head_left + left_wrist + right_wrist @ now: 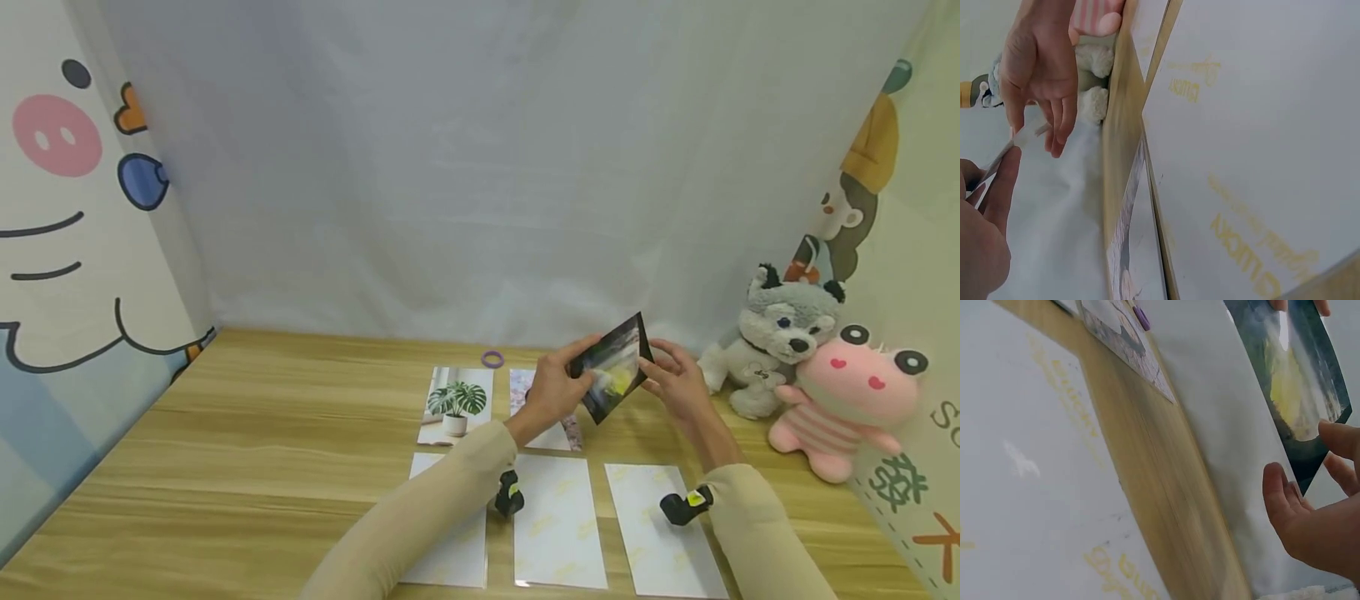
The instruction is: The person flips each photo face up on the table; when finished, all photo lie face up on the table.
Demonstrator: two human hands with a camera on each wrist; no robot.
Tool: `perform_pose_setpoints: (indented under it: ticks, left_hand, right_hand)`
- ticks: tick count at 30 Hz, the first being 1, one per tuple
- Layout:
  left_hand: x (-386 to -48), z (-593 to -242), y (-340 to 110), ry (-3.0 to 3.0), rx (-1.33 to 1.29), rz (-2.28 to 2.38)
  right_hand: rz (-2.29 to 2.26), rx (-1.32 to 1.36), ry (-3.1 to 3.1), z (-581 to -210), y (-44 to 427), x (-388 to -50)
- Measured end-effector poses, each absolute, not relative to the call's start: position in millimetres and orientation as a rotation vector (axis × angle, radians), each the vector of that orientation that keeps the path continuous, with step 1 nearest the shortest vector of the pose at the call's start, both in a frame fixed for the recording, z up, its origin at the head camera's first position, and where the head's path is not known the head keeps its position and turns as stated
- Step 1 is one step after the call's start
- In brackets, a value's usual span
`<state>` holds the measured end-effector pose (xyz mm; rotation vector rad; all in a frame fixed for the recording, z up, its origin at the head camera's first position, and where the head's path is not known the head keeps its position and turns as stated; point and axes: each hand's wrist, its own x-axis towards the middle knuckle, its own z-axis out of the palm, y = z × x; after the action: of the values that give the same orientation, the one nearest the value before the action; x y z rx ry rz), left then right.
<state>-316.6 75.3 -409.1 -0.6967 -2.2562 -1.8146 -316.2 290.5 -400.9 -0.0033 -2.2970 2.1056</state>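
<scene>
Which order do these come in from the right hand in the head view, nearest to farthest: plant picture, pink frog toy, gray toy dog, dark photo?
1. Dark photo: touching the right hand.
2. Gray toy dog: just to that hand's right.
3. Pink frog toy: farther right, beside the dog.
4. Plant picture: well off to the left.

Six prints (pixel 611 377), two hands (pixel 551 387), two plushies (pixel 851 392), one ring (pixel 492 366).
</scene>
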Motion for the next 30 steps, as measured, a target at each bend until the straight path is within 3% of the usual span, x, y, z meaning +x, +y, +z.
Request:
perform_pose_setpoints:
  ticks: [13,30]
  left_hand:
    - [-317.9,-409.0,79.0,-2.140,-0.637,-1.948]
    - [-319.9,-411.6,74.0,-2.241,-0.544,-2.030]
  right_hand:
    - [2.381,-0.008,-2.098,-402.9,282.3,-313.6]
    - [2.215,-0.065,-2.187,-405.4,282.9,-314.4]
